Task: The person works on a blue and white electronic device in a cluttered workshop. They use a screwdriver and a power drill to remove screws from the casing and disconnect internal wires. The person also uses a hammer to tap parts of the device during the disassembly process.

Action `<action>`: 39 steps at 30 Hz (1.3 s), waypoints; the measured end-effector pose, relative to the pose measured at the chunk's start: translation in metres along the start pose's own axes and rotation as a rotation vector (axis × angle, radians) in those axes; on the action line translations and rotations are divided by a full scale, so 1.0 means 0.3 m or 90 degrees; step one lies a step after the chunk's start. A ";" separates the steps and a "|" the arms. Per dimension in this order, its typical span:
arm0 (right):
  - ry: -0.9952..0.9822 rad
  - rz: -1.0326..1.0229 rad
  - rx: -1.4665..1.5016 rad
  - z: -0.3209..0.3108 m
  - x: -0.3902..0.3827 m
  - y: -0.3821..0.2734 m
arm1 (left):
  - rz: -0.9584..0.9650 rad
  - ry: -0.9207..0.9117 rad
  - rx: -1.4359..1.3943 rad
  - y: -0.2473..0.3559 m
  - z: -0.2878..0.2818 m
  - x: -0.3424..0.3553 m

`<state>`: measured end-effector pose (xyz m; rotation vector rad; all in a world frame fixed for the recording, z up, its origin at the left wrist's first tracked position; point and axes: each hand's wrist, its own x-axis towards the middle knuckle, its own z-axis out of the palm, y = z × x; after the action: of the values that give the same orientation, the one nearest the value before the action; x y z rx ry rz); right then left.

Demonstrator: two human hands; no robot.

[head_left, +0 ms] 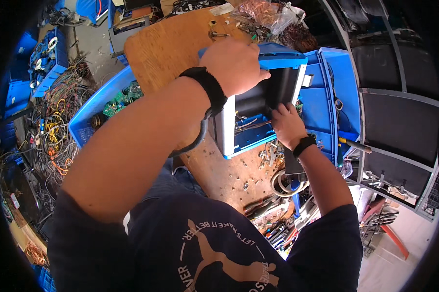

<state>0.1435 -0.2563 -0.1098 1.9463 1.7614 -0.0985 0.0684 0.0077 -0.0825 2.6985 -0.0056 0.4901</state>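
As our left hand (pixel 234 65) covers the upper-left corner of a blue-and-white case (pixel 228 126) in the head view, our right hand (pixel 288 127) reaches to the right side of its opening. The left fingers curl over the far edge, thumb jutting apart; we cannot tell whether they clamp it. The right fingers bend close together near a dark panel (pixel 283 82) — tips partly hidden, their grip unclear to us. The case sits on a wooden table (pixel 151 53), wires (pixel 252 125) inside — between a blue basket (pixel 83 131) of green circuit boards (pixel 124 100) and a blue bin (pixel 346 87).
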 end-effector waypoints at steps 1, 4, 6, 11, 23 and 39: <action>0.012 -0.003 0.014 -0.001 0.007 0.005 | -0.013 -0.012 -0.004 -0.004 0.003 0.005; 0.020 -0.005 0.031 0.017 0.016 0.023 | -0.053 -0.028 -0.057 -0.006 0.011 0.015; -0.008 -0.026 0.007 0.019 0.021 0.033 | -0.059 -0.073 -0.057 -0.003 -0.004 0.021; -0.020 -0.013 -0.008 0.018 0.017 0.027 | -0.064 -0.091 -0.043 -0.003 0.002 0.024; -0.072 0.011 -0.115 -0.036 0.035 0.002 | -0.045 -0.086 -0.019 -0.005 -0.016 0.010; 0.010 -0.038 -0.024 0.009 0.014 -0.018 | -0.025 -0.178 0.018 0.004 -0.029 0.043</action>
<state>0.1397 -0.2536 -0.1155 1.8731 1.8189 -0.0702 0.0775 0.0109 -0.0703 2.7659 -0.0232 0.0991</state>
